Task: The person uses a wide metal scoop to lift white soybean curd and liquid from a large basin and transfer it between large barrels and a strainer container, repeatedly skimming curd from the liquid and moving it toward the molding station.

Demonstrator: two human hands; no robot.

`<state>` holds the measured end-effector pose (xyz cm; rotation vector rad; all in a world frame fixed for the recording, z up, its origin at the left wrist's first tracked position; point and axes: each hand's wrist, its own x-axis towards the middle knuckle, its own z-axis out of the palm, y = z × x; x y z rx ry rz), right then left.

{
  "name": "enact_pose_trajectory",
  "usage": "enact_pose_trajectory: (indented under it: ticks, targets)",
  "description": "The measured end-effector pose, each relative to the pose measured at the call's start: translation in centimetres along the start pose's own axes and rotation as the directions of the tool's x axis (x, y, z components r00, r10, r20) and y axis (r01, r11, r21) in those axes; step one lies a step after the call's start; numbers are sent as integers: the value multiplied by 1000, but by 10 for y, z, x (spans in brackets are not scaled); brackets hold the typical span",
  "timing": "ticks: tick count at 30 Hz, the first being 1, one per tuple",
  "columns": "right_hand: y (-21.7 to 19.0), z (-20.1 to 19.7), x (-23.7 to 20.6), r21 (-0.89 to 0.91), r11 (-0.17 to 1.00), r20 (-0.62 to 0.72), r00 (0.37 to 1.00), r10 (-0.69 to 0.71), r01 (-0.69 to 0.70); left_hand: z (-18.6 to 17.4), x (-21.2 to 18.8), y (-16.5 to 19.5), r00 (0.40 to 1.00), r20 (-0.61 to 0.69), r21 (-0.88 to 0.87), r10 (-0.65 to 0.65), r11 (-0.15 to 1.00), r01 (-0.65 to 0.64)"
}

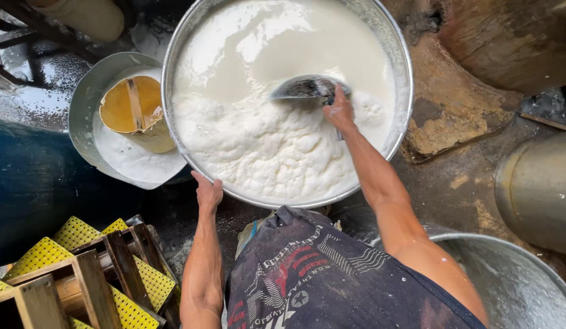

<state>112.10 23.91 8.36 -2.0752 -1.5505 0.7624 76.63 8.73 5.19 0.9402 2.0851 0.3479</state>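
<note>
2 hands work: right hand [339, 113] grips ladle [307, 88]; left hand [208, 192] clasps basin [404, 58] rim beside smaller basin [82, 109].

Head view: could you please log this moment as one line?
left hand: grips basin rim | right hand: holds scoop in foamy white liquid | small pan: beside basin

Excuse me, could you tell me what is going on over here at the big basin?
A person stands over a wide metal basin full of white liquid, frothy on the near side. The right hand holds a metal scoop dipped into the liquid near the middle. The left hand grips the basin's near rim. To the left, a smaller pan holds white foam and a yellow wooden ladle. Wooden frames with yellow mesh lie at the lower left.
</note>
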Motion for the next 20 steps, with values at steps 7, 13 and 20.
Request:
enact_pose_trajectory:
  ticks: [7,13,20]
  targets:
    - [103,-19,-65,258,943,-234,961,-149,209,-7,8,-19,997,-13,-10,74,997,-74]
    - [137,-10,-113,815,482,65,878,473,-320,-7,13,-25,996,-11,-45,91,995,-91]
    - [133,51,-87,893,-147,450,820,353,-426,-5,18,-28,996,-3,-62,90,994,-90]
